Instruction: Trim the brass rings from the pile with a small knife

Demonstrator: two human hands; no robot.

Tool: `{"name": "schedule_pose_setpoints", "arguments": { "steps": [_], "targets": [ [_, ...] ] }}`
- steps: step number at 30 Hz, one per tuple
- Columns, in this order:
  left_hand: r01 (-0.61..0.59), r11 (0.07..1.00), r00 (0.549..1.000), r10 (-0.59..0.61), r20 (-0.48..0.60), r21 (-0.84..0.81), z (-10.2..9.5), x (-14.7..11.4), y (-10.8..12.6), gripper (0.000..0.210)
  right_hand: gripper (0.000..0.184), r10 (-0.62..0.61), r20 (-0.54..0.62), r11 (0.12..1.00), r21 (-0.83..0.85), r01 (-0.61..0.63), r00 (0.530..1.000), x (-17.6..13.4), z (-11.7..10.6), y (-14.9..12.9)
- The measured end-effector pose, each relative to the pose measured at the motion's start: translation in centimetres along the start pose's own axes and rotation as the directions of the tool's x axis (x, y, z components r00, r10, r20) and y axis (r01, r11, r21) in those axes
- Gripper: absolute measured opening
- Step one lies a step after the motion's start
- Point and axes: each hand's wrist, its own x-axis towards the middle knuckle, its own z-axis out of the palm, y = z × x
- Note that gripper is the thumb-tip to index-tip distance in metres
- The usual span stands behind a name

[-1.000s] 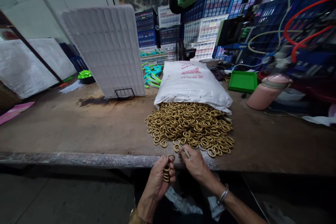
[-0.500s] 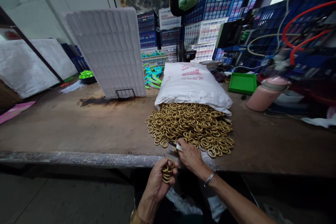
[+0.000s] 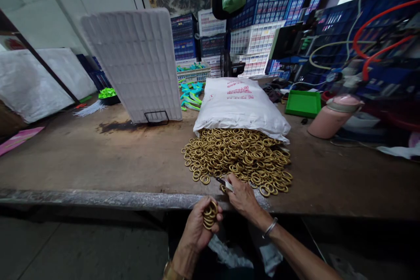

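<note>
Several gold-coloured rings (image 3: 210, 216) are bunched in my left hand (image 3: 197, 226), its fingers curled round them just below the table's front edge. My right hand (image 3: 242, 196) grips a small knife (image 3: 229, 185) with a white handle and a dark blade, which points left. Blade and fingers are at the near edge of a large heap of gold rings (image 3: 239, 153). These rings spill from the mouth of a white woven sack (image 3: 241, 103) with red print. A loose ring (image 3: 223, 188) lies close under the knife.
On the wooden table (image 3: 141, 157), a tall white ribbed panel (image 3: 138, 65) stands at left. Green and blue strips (image 3: 190, 95) lie behind the sack. A green tray (image 3: 302, 103) and pink bottle (image 3: 334, 118) stand to the right. Stacked crates (image 3: 252, 39) line the back.
My right hand has shifted slightly to the right with the knife. My left hand stays in nearly the same place, the rings in it turned a little.
</note>
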Motion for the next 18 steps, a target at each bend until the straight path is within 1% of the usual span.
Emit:
{"name": "schedule_pose_setpoints", "arguments": {
  "steps": [4,9,18],
  "targets": [
    [-0.027,0.999,1.000,0.027,0.013,0.031,-0.20,0.00,-0.29,0.024,0.015,-0.032,-0.004,0.999,0.003,0.032,0.999,-0.26,-0.08,0.02],
    [-0.048,0.997,0.999,0.047,0.020,0.064,-0.27,0.05,-0.43,0.023,0.011,-0.034,0.008,0.999,-0.003,0.034,0.999,-0.33,-0.02,0.06],
    [-0.028,0.999,0.999,0.027,0.032,0.022,-0.67,0.25,-0.32,0.018,0.011,-0.031,0.002,1.000,-0.002,0.031,1.000,-0.29,0.07,0.08]
  ]
}}
